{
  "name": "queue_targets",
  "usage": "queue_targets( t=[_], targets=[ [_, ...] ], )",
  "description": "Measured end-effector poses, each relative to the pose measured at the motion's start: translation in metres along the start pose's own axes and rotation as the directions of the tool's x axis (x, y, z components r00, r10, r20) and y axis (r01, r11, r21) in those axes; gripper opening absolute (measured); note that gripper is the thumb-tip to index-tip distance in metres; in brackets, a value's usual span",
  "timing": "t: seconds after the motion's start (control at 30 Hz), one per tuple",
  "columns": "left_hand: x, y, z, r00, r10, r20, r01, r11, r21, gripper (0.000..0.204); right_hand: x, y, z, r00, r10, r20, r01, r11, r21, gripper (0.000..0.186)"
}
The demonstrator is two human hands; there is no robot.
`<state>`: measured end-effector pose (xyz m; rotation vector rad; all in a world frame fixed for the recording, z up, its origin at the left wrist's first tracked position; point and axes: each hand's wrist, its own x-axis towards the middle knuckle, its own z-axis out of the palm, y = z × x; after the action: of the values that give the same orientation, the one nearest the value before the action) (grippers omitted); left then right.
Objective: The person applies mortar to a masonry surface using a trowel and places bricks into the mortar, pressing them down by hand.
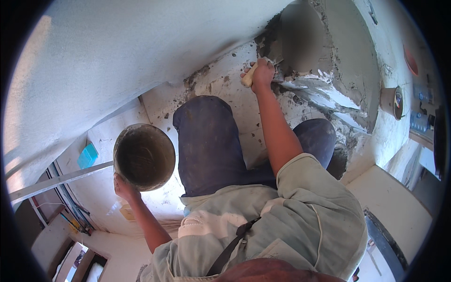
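My left hand [124,188] grips the rim of a round, mortar-stained bucket [162,145], holding it off to the left of my left knee. The bucket's mouth faces up; its inside is dark and coated, and how much it holds I cannot tell. My right hand [264,76], stretched forward, is closed round the pale wooden handle of a trowel [249,78]. The trowel's blade points right, towards rough grey mortar at the foot of a plastered block [352,56]. A blurred patch hides part of that spot.
A white wall [117,51] runs along the left. Mortar crumbs dot the pale floor [216,87] ahead. A long metal bar [61,181] and a turquoise box [88,156] are at left. A smaller bucket [389,101] and a water bottle [419,121] are at right.
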<state>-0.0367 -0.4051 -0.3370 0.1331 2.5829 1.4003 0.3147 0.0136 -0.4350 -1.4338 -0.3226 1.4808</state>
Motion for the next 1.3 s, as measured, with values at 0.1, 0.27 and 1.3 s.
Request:
queue_targets(
  t=[0.1,0.27,1.3],
  targets=[
    [0.001,-0.018,0.002,0.998,-0.053,-0.020,0.053,0.998,-0.018,0.043,-0.047,0.007,-0.006,0.999,0.047,-0.003,-0.047,0.997,-0.057,0.029],
    [0.021,-0.057,0.001,0.999,-0.021,-0.029,0.027,0.973,0.231,0.040,-0.031,0.004,-0.026,0.992,0.085,0.094,-0.059,0.966,-0.253,0.028],
    [-0.146,0.327,0.304,-0.332,0.792,0.513,-0.829,0.015,-0.559,0.021,-0.237,-0.119,-0.262,0.902,-0.313,0.298,0.392,0.882,-0.261,0.048]
  ],
)
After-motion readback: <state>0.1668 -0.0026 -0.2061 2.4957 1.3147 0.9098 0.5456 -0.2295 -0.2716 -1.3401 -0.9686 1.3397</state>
